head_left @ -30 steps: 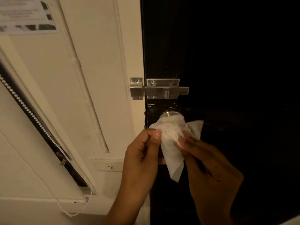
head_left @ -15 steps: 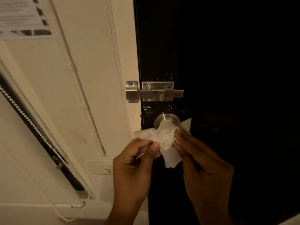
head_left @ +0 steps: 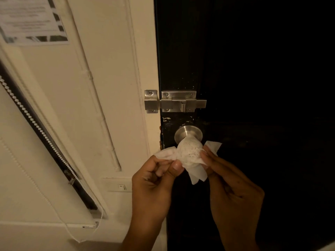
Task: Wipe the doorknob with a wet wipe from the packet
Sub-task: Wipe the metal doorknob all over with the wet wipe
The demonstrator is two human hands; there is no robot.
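Note:
A round steel doorknob (head_left: 187, 132) sits on the dark door, with only its base plate showing. A white wet wipe (head_left: 190, 154) is wrapped over the knob's front, its surface speckled with dark spots. My left hand (head_left: 155, 182) pinches the wipe's left end between thumb and fingers. My right hand (head_left: 233, 189) grips the wipe's right side against the knob, and a loose corner sticks out above its fingers. The wipe packet is not in view.
A steel sliding bolt (head_left: 178, 103) spans the door edge and cream frame just above the knob. A wall switch (head_left: 121, 186) sits left of my left hand. A roller blind with a bead chain (head_left: 41, 131) runs diagonally at left, under a paper notice (head_left: 30, 20).
The wipe has gone from loosely draped in front of the knob to pulled tight around it. Both hands have shifted apart, the left drawing its end out to the left.

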